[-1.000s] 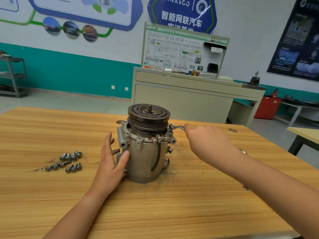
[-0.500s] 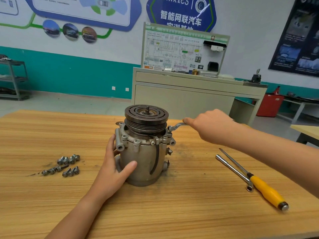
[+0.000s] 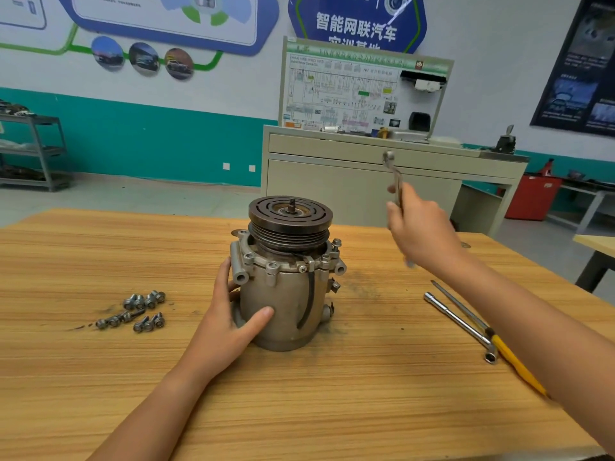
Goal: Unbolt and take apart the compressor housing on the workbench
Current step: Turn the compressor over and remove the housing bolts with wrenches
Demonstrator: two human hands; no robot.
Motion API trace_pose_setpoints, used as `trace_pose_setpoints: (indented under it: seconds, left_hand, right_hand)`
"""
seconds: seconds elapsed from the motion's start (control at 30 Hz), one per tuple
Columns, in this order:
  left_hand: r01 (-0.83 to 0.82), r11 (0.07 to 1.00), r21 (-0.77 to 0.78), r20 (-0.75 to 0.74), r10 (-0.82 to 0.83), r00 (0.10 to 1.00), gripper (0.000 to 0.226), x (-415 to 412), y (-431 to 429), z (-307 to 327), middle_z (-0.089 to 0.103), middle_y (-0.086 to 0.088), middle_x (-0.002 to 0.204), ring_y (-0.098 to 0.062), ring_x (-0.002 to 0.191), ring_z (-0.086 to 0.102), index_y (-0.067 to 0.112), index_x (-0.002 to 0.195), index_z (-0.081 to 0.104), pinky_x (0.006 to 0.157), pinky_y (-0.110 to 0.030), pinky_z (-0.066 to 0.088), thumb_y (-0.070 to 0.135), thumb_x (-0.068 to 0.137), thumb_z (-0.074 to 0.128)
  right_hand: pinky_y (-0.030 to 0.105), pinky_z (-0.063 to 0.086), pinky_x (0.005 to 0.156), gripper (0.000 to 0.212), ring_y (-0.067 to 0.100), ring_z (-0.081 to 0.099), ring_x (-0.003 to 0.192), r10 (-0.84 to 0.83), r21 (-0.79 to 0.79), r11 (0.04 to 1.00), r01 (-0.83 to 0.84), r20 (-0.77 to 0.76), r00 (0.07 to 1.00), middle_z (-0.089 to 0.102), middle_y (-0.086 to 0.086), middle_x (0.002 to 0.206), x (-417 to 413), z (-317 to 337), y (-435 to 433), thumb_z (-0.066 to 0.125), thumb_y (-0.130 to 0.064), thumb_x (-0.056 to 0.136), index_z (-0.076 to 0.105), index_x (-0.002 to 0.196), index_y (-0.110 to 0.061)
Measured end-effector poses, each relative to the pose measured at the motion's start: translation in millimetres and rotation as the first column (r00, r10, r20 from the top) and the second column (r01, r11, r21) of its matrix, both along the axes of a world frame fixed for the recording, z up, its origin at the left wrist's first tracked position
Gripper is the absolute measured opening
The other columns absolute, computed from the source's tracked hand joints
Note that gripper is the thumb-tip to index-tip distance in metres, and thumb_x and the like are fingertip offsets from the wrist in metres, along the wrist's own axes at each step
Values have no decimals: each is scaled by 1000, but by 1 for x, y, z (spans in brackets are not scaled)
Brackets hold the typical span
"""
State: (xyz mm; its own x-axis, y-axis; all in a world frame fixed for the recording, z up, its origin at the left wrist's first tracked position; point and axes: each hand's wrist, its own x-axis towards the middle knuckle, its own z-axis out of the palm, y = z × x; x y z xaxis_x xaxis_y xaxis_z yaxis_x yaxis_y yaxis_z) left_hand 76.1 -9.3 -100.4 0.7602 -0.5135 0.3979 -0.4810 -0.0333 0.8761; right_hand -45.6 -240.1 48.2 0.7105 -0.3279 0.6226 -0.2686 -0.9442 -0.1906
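A grey metal compressor (image 3: 286, 294) stands upright on the wooden workbench (image 3: 299, 410), its dark grooved pulley (image 3: 290, 221) on top. Bolts ring the flange under the pulley, and one bolt (image 3: 336, 243) on the right side stands raised. My left hand (image 3: 229, 324) holds the housing's left side, thumb across the front. My right hand (image 3: 421, 231) is lifted to the right of the compressor and grips a silver wrench (image 3: 394, 176), whose ring end points up, clear of the housing.
Several loose bolts (image 3: 139, 309) lie on the bench to the left. At the right lie a silver socket bar (image 3: 461, 324) and a yellow-handled screwdriver (image 3: 514, 361), partly under my right forearm. A training console (image 3: 366, 151) stands behind the bench.
My right hand has lifted the wrench off the flange bolt on the compressor's right side and swung it upright in the air. The left hand stays on the housing.
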Motion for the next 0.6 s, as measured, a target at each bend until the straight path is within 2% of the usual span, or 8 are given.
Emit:
trace_pose_setpoints:
  seconds: [0.03, 0.1, 0.2, 0.3, 0.4, 0.43, 0.5, 0.6]
  left_hand:
    - [0, 1000, -3, 3, 0, 1000, 92, 0, -1, 0, 35, 34, 124, 34, 103, 36, 69, 127, -3, 73, 0, 41, 57, 64, 64]
    - [-2, 1000, -11, 5, 2, 1000, 97, 0, -2, -1, 38, 27, 128, 33, 104, 37, 60, 135, -2, 74, 0, 40, 54, 65, 64]
    - [-5, 1000, -10, 8, 6, 1000, 97, 0, -2, -2, 37, 17, 135, 31, 104, 37, 54, 139, -1, 77, -1, 37, 49, 68, 65]
    - [5, 1000, -8, 9, -5, 1000, 94, -1, -2, -2, 36, 17, 136, 27, 105, 39, 58, 135, -2, 77, -3, 38, 45, 72, 66]
    - [2, 1000, -5, 0, -2, 1000, 95, -1, -2, -1, 37, 17, 135, 15, 110, 44, 58, 136, -2, 85, -10, 37, 50, 68, 65]
    - [2, 1000, -6, 0, -2, 1000, 94, -1, -2, 0, 39, 18, 133, 15, 110, 44, 59, 135, -1, 84, -9, 37, 52, 67, 64]
    - [12, 1000, -17, 11, -11, 1000, 89, -2, -3, 1, 40, 27, 126, 27, 105, 41, 65, 129, 1, 75, -1, 39, 53, 66, 63]
    - [10, 1000, -17, 19, -10, 1000, 85, -4, -2, 1, 37, 32, 121, 35, 100, 36, 69, 124, 2, 70, 5, 38, 52, 67, 63]
  right_hand:
    - [36, 48, 56, 29, 24, 56, 62, -15, -38, 999, 14, -43, 999, 55, 3, 68, -10, 0, 3, 35, -22, 99, 41, 126, -14]
    - [30, 37, 46, 27, 19, 46, 54, -109, -192, 979, 72, -191, 975, 44, -1, 61, -26, -3, 11, 37, -17, 97, 42, 124, -17]
    - [26, 22, 41, 36, 12, 32, 49, -227, -348, 932, 100, -346, 910, 34, -4, 59, -35, -10, 28, 39, -8, 94, 41, 127, -21]
    - [27, 19, 41, 41, 12, 27, 50, -255, -395, 915, 88, -394, 883, 31, -3, 60, -33, -11, 41, 39, -3, 92, 40, 129, -20]
    - [26, 20, 40, 47, 13, 25, 49, -294, -463, 884, 69, -434, 851, 29, -1, 60, -32, -6, 50, 38, 4, 88, 36, 131, -14]
    - [26, 20, 40, 45, 13, 25, 48, -311, -507, 861, 47, -450, 837, 29, -1, 60, -32, -4, 54, 39, 4, 88, 35, 131, -11]
    - [26, 20, 39, 44, 15, 27, 46, -342, -574, 819, 0, -488, 803, 28, 1, 58, -31, 0, 66, 41, 4, 89, 33, 131, -2]
    - [27, 21, 38, 55, 17, 28, 45, -351, -600, 800, -24, -499, 792, 28, 4, 58, -29, -3, 72, 42, 5, 89, 20, 139, 5]
